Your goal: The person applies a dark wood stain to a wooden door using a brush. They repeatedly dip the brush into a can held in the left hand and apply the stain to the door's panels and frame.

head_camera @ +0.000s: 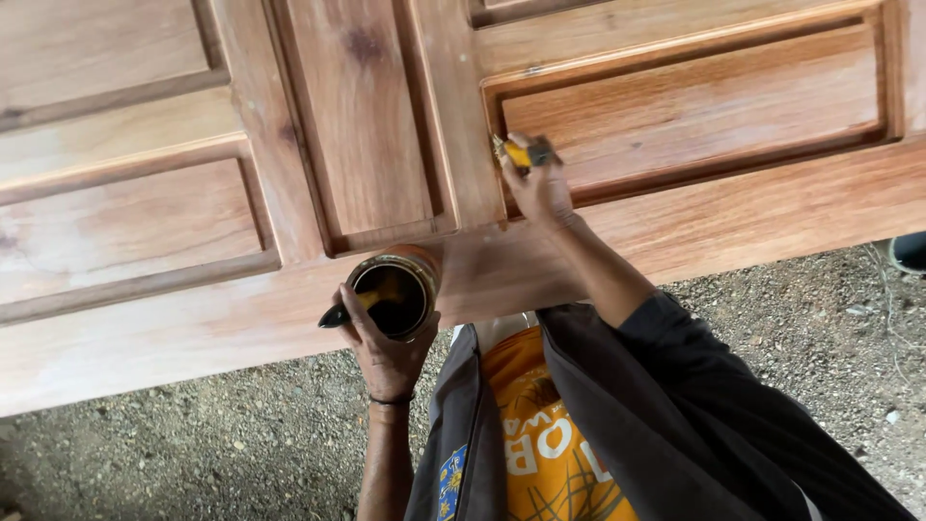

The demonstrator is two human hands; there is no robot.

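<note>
Right hand (542,188) closed on a yellow-handled brush (526,152), bristles in the groove of the wooden door (675,222) panel: coating step, by the look of it. Left hand (386,352) wrapped around the open tin of dark stain (394,289), below-left of the brush. Next stroke calls for following the groove.

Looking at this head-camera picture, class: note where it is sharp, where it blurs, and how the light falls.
Head view: soft, even daylight, no hard shadows; the wooden door shows a mild sheen at right, no glare. The right hand and its yellow brush are slightly smeared. The left hand and open can are fairly sharp; the can's inside is dark. Panel lines bow slightly at the edges.
</note>
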